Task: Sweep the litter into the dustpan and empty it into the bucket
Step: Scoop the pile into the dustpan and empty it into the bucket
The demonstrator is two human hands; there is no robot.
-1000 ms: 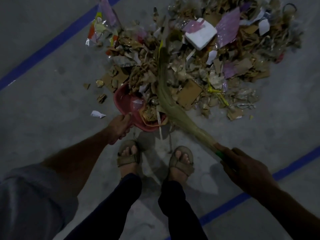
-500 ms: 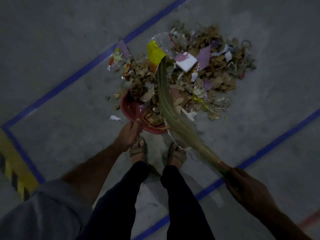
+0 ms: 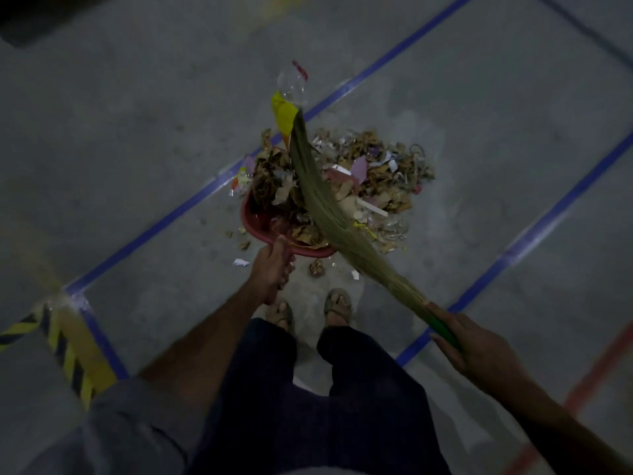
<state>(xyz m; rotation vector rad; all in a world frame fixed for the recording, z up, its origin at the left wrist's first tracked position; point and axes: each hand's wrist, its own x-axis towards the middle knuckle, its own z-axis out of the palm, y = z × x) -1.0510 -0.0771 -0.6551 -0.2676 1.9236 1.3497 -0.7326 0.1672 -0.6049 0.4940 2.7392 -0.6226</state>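
Left hand [image 3: 274,269] grips the near end of the red dustpan [image 3: 255,222], fingers curled under, thumb on top by the rim. Right hand [image 3: 479,351] is wrapped around the green handle of the grass broom [image 3: 325,204], low right of frame.

Dustpan sits just ahead of the feet [image 3: 310,311], tilted toward the litter pile [image 3: 376,180]. It's loaded with brown cardboard scraps and torn paper; the far edge is buried under them, so I can't tell where the pan ends and the pile starts.

Broom runs diagonally from the right hand up-left, bristles lying across the right side of the dustpan and over the pile. A yellow wrapper [image 3: 283,113] sits at the bristle tip, with a clear plastic wrapper [image 3: 291,85] just beyond it; can't tell whether they're caught on the tip or lying on the floor.

Pile: brown scraps, white and pink paper, clear plastic, mostly right of the broom. Loose bits near the dustpan: a white paper scrap [image 3: 240,262] left of the left hand, a crumpled brown bit [image 3: 317,268] in front of the feet.

Grey concrete floor [image 3: 137,132] with blue tape lines [image 3: 164,221] running diagonally; one passes under the pile. Yellow-black hazard tape [image 3: 72,354] lower left. Bucket is not in frame. Shot is dim.
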